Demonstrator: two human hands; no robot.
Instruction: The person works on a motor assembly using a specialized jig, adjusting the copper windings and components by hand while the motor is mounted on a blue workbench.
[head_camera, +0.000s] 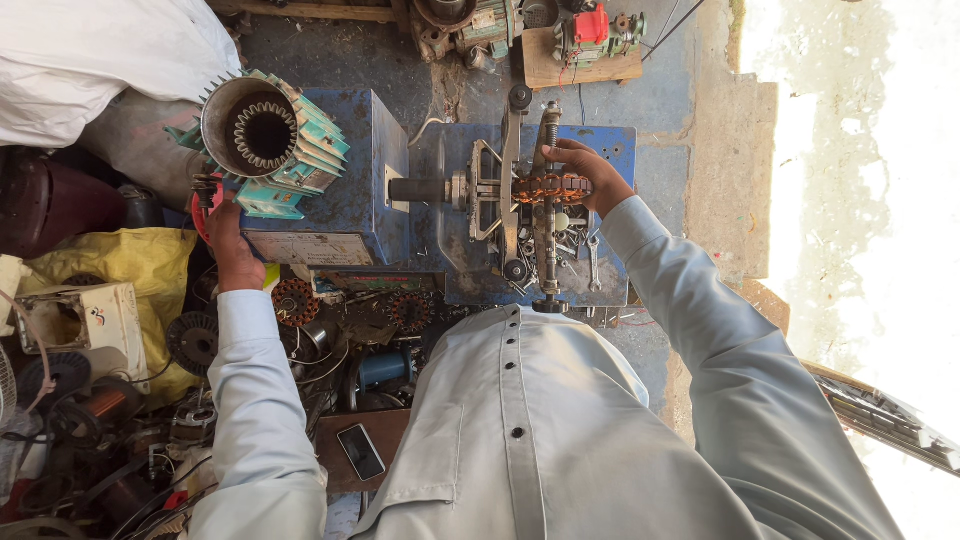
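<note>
a: where's the right hand (590, 172)?

b: up near one o'clock from the shirt front, fingers curled and clamped over the copper coil (548, 187) that sits on the winding frame (505, 190).

a: and that frame?

b: a grey metal former on a horizontal shaft (420, 189), standing on the blue machine base (620, 145). the coil is at the frame's right side, under the fingers.

a: the left hand (232, 250)?

b: out at about ten o'clock, reaching to a red crank wheel (203, 205) beside the blue box (355, 180). the fingers are closed around its handle, though the grip itself is partly hidden by the back of the hand.

a: what's above it?

b: a teal finned motor housing (270, 135), open end facing up, lying on the blue box at eleven o'clock.

a: anything loose near the frame?

b: spanners (593, 262) and small bits at the base of the frame. lower, around seven o'clock, a dark phone (361, 451) lies on a brown board, with wound stators (295, 302) just above it.
</note>
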